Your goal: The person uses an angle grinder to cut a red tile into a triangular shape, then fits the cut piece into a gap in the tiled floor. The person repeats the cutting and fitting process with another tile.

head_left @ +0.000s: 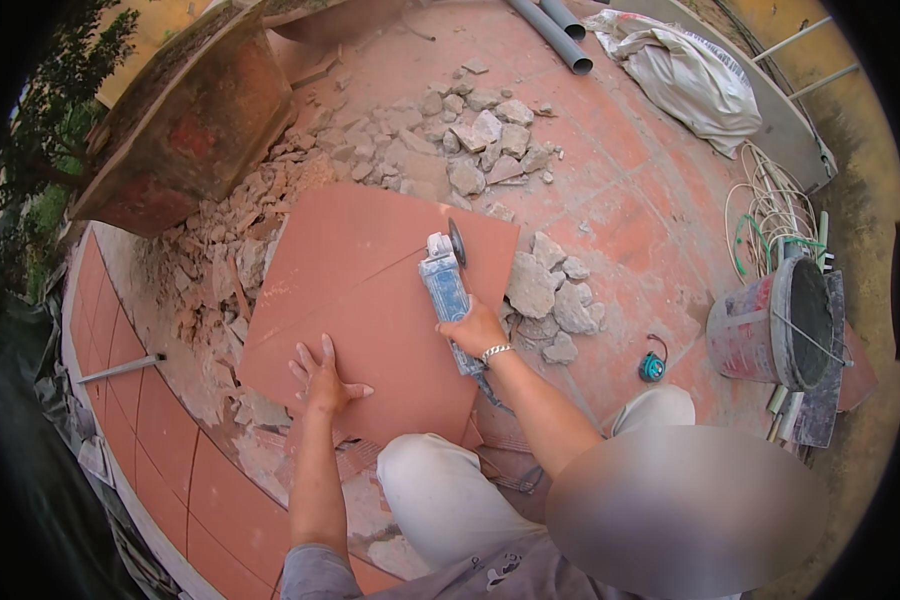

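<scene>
1. Hands: two. Left hand (325,380) open, fingers spread, palm side down on the near part of the tile (335,255). Right hand (478,332) closed around the grinder (446,292). Bracelet (496,352) on the right wrist, one.
2. Grinder: one. Blue body, pale dusty head, one disc (457,242) standing edge-on over the tile. Can't tell whether the disc touches it. Cord (494,396) leaves the rear end, toward the person.
3. Big loose tile: one. Directly in front of the knees, rubble (380,150) along its far and left sides.
4. Tile looks — flat, matte, red-brown, broad, straight-edged. One thin dark line runs slantwise across the face, up to near the grinder head. Pale scuffs near the left edge.
5. Rubble: two groups. Large heap beyond and left of the tile; small pile of grey stones (532,287) just beside its right edge. Pieces overlap — no reliable count.
6. Right side: one teal tool (652,367), small and round, on the floor (615,215); one bucket (745,325), red-and-grey outside, with a wire handle; one tangle of pale cable (770,205) behind it.
7. Far side: two grey pipes (570,55), one white sack (685,75) near them.
8. Left side: one metal bar (122,368) lying across the red paving (160,440).
</scene>
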